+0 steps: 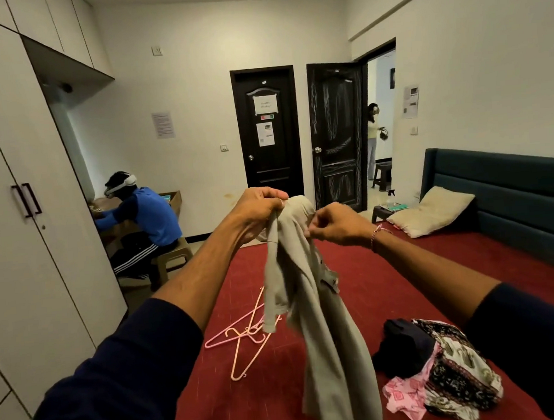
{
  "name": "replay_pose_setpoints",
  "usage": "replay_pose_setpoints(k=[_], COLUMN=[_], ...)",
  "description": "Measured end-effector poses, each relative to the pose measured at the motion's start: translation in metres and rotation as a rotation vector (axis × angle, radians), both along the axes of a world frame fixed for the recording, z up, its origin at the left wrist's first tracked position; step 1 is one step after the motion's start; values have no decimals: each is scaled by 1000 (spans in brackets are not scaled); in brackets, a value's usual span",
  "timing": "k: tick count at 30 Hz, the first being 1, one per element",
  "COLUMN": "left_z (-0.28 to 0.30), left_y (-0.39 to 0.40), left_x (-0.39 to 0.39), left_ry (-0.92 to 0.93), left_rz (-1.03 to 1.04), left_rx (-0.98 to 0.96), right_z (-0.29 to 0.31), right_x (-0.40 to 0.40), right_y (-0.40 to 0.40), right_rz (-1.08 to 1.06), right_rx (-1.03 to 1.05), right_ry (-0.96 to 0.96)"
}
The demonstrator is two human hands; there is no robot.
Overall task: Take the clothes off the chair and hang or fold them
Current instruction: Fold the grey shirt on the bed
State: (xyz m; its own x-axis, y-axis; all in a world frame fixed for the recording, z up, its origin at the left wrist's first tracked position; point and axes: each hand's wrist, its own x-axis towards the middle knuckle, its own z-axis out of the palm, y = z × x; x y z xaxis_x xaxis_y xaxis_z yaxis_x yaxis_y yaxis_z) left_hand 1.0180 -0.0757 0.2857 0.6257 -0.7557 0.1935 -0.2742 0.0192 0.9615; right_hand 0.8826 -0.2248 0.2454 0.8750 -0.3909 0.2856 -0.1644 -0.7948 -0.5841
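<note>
Beige shirt (311, 292) hangs twisted from both hands (259, 211) (332, 225) pinching its collar; one loose pinch drops it onto the bed (404, 266).

The beige shirt (312, 305) hangs from both hands, blocking the middle of the red bed (388, 267). Left of it, pink hangers (242, 343) lie tangled on the bedcover. Right of it, a heap of clothes (444, 368) fills the near corner. Between heap and pillow (433, 212), bare bedcover lies open to reach.
</note>
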Motion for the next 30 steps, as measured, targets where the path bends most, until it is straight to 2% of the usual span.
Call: replay_pose_setpoints(k=[2, 4, 12, 17, 20, 23, 26, 27, 30], left_z=[7, 14, 39, 41, 34, 25, 19, 17, 12], left_y=[-4, -6, 8, 26, 42, 59, 72, 74, 79], left_x=[-2, -3, -2, 24, 47, 71, 83, 84, 81], left_ry=[28, 55, 57, 15, -81, -163, -242, -265, -399], left_rz=[-1, -6, -47, 61, 174, 313, 436, 469, 596], left_rx=[-50, -87, -214, -257, -252, -260, -222, -205, -154], right_z=[-12, -25, -66, -64, -50, -34, -15, -9, 2], right_x=[-2, -4, 11, 11, 7, 3, -10, -13, -15], right_y=[-13, -19, -1, 6, 1, -6, -10, -10, -12], right_rz=[-116, -122, 199, 217, 174, 161, 243, 274, 230], right_rx=[25, 61, 184, 446, 553, 485, 426, 332, -170], right_ry=[-34, 69, 334, 175, 65, -13, 60, 123, 236])
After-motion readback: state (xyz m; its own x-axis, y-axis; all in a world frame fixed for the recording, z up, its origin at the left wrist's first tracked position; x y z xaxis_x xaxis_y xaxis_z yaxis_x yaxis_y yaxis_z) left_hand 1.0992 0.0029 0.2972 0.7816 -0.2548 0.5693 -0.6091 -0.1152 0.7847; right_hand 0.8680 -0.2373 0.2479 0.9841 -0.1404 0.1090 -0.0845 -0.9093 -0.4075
